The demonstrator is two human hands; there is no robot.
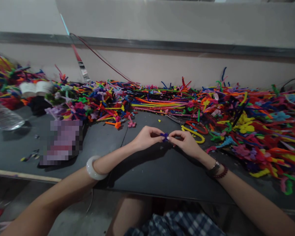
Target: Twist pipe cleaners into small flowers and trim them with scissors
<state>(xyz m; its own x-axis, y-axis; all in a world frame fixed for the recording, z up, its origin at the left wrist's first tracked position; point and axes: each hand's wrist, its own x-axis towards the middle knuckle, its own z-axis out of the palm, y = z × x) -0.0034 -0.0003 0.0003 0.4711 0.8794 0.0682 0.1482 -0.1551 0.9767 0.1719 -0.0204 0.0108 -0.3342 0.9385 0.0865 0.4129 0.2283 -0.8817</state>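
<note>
My left hand [145, 137] and my right hand [185, 141] meet over the dark table [147, 170], fingertips pinched together on a small purple pipe-cleaner piece [165, 135]. Both hands are closed on it from opposite sides. A white bangle [93, 168] sits on my left forearm; a watch and dark red bead bracelet [217, 169] circle my right wrist. A yellow pipe-cleaner loop [194, 133] lies just beyond my right hand.
A huge heap of coloured pipe cleaners [248, 121] and small twisted flowers [81, 106] runs along the back and right of the table. A clear plastic bottle [3, 118] lies far left. A blurred patch [62, 141] rests left of my arm. A wall rises behind.
</note>
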